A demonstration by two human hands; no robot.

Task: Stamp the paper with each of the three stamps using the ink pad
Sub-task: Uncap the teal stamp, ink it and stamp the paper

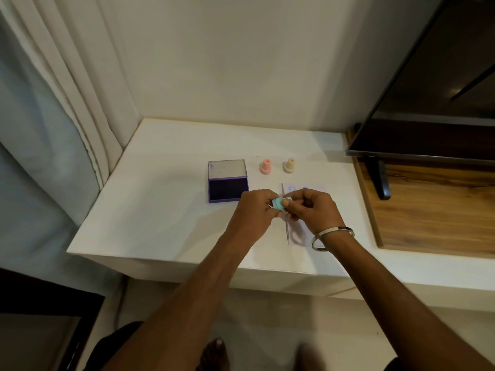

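A teal stamp [279, 204] is held between my left hand [254, 207] and my right hand [312, 207], both pinching it just above the white table [160, 210]. The white paper [308, 189] lies under my right hand; a round blue face print shows near its far edge, and most of the sheet is hidden. A purple ink pad [228, 192] lies open to the left of my hands, its lid raised behind it. Behind the paper, a pink stamp [265, 166] and a cream stamp [289, 165] stand upright.
A dark TV screen [428, 103] on a stand foot [381, 180] sits at the right on a wooden surface [428, 218]. White curtains [67, 89] hang at the left. The table's front edge runs just below my wrists. A metal bangle [330, 238] circles my right wrist.
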